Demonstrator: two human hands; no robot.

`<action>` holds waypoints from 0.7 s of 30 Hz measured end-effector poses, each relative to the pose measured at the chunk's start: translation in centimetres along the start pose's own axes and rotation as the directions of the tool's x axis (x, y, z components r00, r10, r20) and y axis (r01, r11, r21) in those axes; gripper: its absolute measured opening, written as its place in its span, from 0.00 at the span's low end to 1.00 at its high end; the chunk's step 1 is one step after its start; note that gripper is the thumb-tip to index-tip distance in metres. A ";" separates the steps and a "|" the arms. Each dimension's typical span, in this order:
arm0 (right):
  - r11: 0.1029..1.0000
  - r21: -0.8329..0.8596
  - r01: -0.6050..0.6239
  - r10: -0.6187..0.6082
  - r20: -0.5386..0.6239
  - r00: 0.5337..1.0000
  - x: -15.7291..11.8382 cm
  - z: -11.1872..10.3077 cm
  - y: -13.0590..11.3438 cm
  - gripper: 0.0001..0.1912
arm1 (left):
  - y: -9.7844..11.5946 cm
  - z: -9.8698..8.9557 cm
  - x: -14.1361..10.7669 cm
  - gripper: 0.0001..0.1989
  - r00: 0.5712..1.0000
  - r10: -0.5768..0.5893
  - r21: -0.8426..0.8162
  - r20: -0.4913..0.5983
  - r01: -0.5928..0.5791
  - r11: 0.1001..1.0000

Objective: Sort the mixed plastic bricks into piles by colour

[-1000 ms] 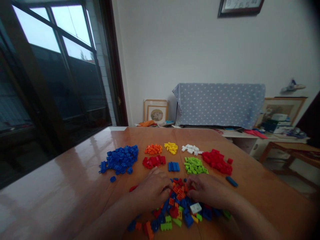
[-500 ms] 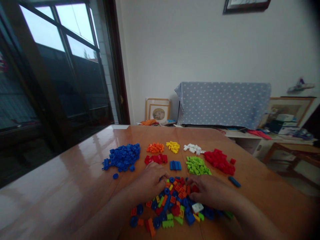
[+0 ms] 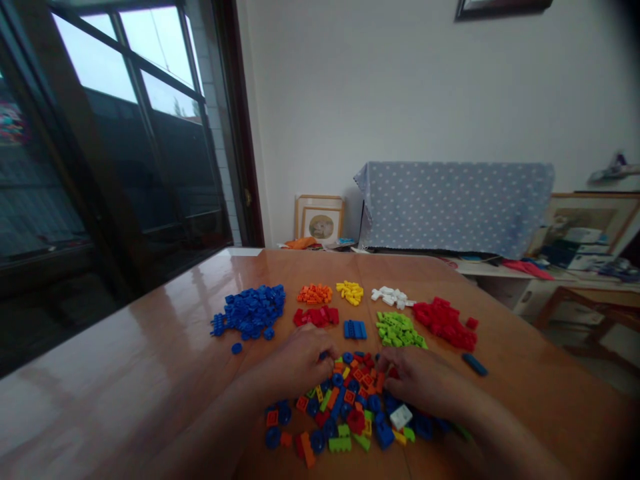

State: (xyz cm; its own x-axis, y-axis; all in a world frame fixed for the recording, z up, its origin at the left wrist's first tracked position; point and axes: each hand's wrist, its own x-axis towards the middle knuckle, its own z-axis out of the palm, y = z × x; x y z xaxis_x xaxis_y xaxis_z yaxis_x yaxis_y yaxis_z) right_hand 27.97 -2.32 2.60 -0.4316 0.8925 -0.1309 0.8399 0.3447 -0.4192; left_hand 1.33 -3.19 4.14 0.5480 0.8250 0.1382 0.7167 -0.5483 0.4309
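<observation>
The left hand point(image 3: 307, 360) is bent over the left side of a mixed heap of toy bricks point(image 3: 349, 396), with its fingers curled, and I cannot tell if a brick is tucked in them. The right hand point(image 3: 420, 380) curls at the heap's right side, by some orange bricks, and I cannot tell if it has hold of one. The heap lies between the hands and spreads to the near side of the table point(image 3: 380, 463). The right arm hangs low over blue and green bricks, so a sleepy swing of it could push them away. The white brick point(image 3: 401, 417) is close to that hand and could get bumped too. The left fingers are near the small red pile point(image 3: 316, 316), so lifting fast could knock it into the heap. Just past the hands are the flat blue bricks point(image 3: 355, 329) and the green pile point(image 3: 399, 329), and a long reach might mess them up. Far off, the white pile point(image 3: 390, 297) almost meets the big red pile point(image 3: 445, 323), so one nudge could mix the colours. On the left, the round blue piece point(image 3: 237, 348) sits apart from the big blue pile point(image 3: 255, 311), where an elbow could slide it.
</observation>
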 end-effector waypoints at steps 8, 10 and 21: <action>0.998 0.046 0.042 -0.041 -0.022 0.999 0.2 0.5 0.4 0.10 | 1.1 -0.2 -1.0 0.08 0.976 0.089 0.077 0.199 -0.106 0.991; 0.998 0.050 0.035 -0.034 -0.014 0.999 0.2 0.6 0.5 0.08 | 1.1 0.0 -1.1 0.08 0.980 0.065 0.130 0.188 -0.090 0.987; 0.999 0.019 0.028 -0.027 -0.015 1.000 0.3 0.6 0.6 0.07 | 1.9 0.5 -1.5 0.11 0.987 0.003 0.200 0.158 -0.035 0.979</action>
State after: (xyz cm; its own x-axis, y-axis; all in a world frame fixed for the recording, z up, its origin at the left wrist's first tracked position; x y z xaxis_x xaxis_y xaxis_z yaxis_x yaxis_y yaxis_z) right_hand 28.13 -1.99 1.72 -0.4496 0.8869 -0.1061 0.8213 0.3638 -0.4394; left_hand 2.09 -5.54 4.37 0.6111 0.7915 -0.0033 0.7690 -0.5928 0.2391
